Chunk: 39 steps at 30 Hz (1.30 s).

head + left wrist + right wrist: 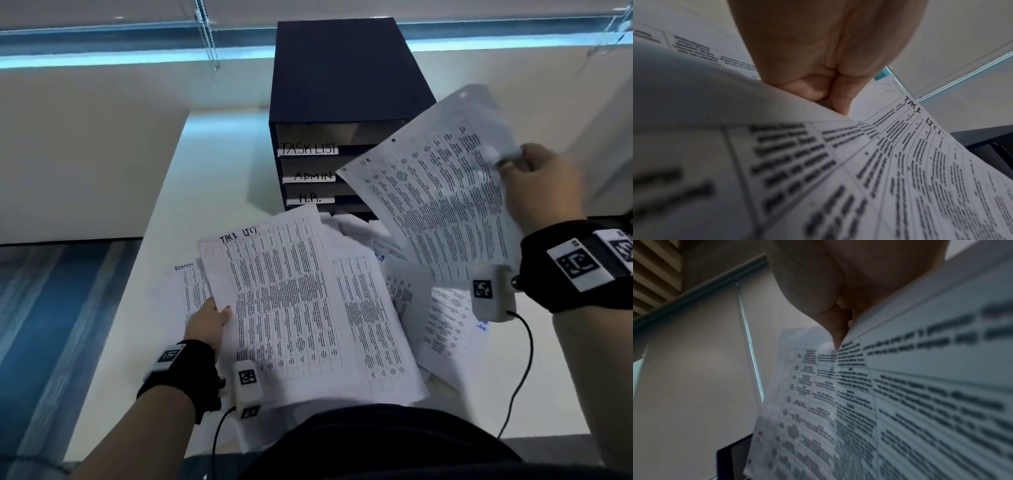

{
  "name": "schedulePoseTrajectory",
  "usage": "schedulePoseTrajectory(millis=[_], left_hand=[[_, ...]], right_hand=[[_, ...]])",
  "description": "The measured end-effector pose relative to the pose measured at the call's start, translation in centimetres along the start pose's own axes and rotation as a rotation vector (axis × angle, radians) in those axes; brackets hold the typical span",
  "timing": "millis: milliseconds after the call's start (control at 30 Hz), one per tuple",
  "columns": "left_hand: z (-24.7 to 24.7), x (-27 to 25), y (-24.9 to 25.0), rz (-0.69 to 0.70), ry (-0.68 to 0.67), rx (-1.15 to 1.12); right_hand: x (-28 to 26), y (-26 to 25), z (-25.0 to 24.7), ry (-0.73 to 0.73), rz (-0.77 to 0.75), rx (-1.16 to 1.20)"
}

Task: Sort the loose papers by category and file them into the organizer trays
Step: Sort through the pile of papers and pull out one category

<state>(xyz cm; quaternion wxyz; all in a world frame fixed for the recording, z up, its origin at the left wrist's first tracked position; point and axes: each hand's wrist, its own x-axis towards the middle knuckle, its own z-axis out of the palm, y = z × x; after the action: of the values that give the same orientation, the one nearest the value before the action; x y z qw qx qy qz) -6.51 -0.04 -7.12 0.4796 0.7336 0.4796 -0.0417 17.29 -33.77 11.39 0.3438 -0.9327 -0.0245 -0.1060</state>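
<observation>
From my remote seat I saw the left hand [209, 317] low on the white table [164, 240], thumb on top and fingers beneath, its grip pinched on the left edge of a white printed sheet headed "TASK LIST" in black marker [291, 301]. That sheet topped a loose pile of white printed papers [442, 322] spread across the table in front of me. Behind the pile stood the dark navy box-shaped organizer with stacked trays [339, 75], labelled TASK LIST, ADMIN and H.R. To the right, the right hand [541, 192] was raised, its grip clamped on the far edge of a white hole-punched printed sheet [442, 192], held tilted in the air in front of the trays.
</observation>
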Motion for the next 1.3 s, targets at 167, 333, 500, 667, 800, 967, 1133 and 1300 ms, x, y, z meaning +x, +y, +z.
schedulePoseTrajectory(millis=[167, 333, 500, 667, 800, 967, 1133, 1300], left_hand=[[-0.6, 0.2, -0.9, 0.037, 0.027, 0.031], [-0.8, 0.6, -1.9, 0.048, 0.032, 0.015], [-0.4, 0.5, -1.3, 0.032, 0.033, -0.068], [0.0, 0.7, -0.7, 0.027, 0.028, -0.19], [0.7, 0.7, -0.5, 0.032, -0.021, -0.172], [2.1, 0.1, 0.2, 0.06, -0.064, -0.015], [3.3, -1.1, 1.3, 0.086, -0.083, 0.189], [3.5, -1.1, 0.9, 0.102, -0.104, 0.291]], right_hand=[[0.0, 0.3, 1.8, 0.111, 0.003, 0.327], [-0.9, 0.8, 4.9, -0.052, 0.093, 0.322], [-4.2, 4.0, 8.8, -0.248, 0.225, 0.221], [-8.1, 5.6, 12.2, -0.488, 0.308, 0.123], [-9.5, 6.5, 13.1, -0.724, 0.302, 0.076], [-6.2, 10.4, 11.4, -0.555, 0.382, -0.101], [-2.7, 13.3, 10.7, -0.625, 0.326, -0.332], [-2.9, 13.8, 11.1, -0.665, 0.18, -0.61]])
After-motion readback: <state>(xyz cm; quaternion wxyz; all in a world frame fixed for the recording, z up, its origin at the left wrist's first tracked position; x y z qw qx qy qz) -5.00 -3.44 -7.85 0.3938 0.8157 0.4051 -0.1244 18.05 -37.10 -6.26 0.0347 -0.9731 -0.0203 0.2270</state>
